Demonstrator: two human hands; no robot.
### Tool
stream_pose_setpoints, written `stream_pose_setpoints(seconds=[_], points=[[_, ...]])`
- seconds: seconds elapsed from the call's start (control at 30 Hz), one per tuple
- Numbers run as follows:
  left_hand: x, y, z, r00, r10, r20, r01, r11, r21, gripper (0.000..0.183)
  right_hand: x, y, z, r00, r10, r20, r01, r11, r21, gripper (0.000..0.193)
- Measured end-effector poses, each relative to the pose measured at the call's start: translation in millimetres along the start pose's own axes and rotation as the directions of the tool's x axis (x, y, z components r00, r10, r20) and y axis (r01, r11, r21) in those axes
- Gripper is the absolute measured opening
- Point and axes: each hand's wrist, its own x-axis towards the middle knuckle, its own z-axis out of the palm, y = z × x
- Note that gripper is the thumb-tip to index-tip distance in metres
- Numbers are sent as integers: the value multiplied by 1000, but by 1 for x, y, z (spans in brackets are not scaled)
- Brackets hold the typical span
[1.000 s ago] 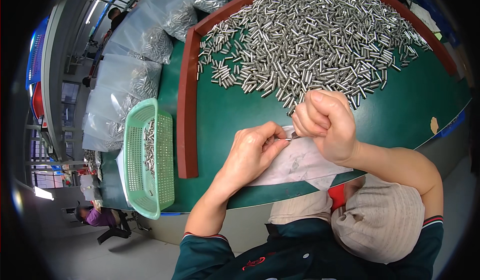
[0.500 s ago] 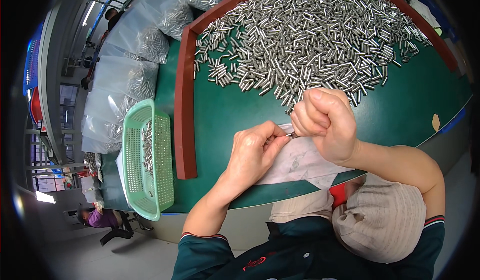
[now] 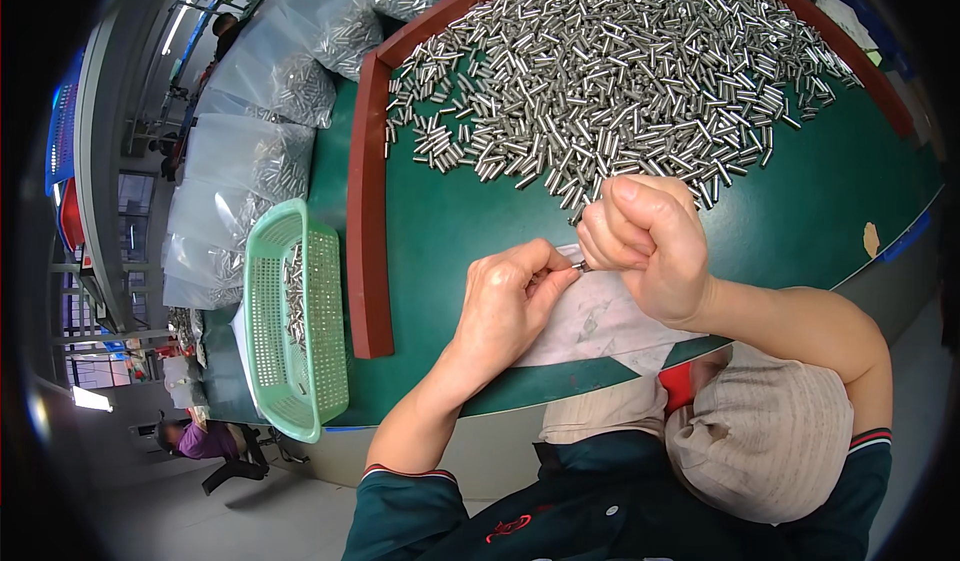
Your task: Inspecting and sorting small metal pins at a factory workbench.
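Observation:
My left hand [image 3: 503, 299] pinches a small metal pin [image 3: 580, 266] between thumb and fingertips. Close beside it, my right hand [image 3: 648, 249] is curled into a fist with the thumb on top. The far end of the pin reaches the right hand's lower fingers; whether those fingers grip it or hold anything else is hidden. Beneath both hands a pale, smudged cloth [image 3: 590, 326] lies on the green table [image 3: 450, 231]. Just beyond the right hand spreads a large pile of short shiny metal pins [image 3: 620, 81].
A dark red wooden rail [image 3: 368, 231] borders the pile on the left and back. Left of it stands a light green plastic basket [image 3: 330, 321] with some pins inside. Clear plastic bags [image 3: 225, 156] of pins line the far left. Another person [image 3: 205, 439] sits in the background.
Both hands keep nearly the same pose, with the pin still in my left fingertips. The view has shifted very slightly.

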Motion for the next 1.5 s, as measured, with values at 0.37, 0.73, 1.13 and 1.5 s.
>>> stream_pose_setpoints(seconds=[0.37, 0.73, 1.13, 1.5], points=[[2, 3, 0, 1000, -11, 1, 11, 1000, -17, 10, -5, 2, 7, 999, -48, 20, 50, 993, -103, 32], [4, -6, -13, 994, -109, -14, 96, 921, -378, 11, -3, 1, 6, 1000, -3, 1, 3, 995, -95, 37], [11, -25, -20, 912, -127, 390, 396, 30, -918, 17, 0, 0, 3, 1000, 21, 6, -20, 996, -87, 37], [12, -26, -21, 903, -107, 417, 419, 1, -908, 24, 3, 0, -1, 999, 47, 8, -47, 999, 7, 37]])
